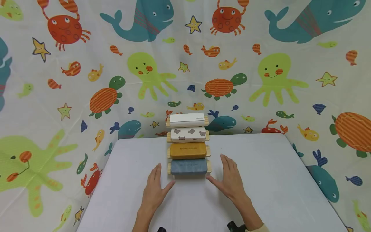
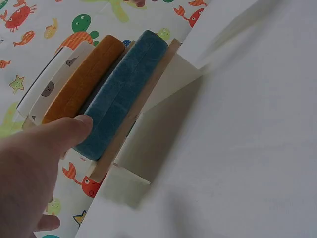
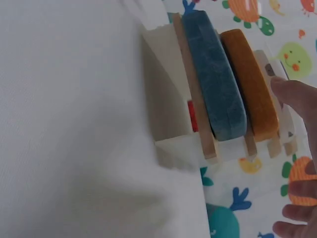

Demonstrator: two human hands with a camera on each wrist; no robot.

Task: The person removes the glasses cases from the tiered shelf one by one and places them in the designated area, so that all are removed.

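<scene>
A stepped wooden rack with pale slats carries glasses cases in a column. At the front lies a blue case, behind it a mustard case, then a white case with bear heads, and a plain white case at the back. My left hand is left of the rack, fingers extended and thumb apart, holding nothing. On the other side my right hand is likewise spread and holds nothing. Its thumb tip is right at the rack's front right corner in the head view.
The rack stands on a white-covered table, near its back edge. A curtain printed with sea animals hangs behind and around the table. Dark wrist straps show at the bottom of the head view.
</scene>
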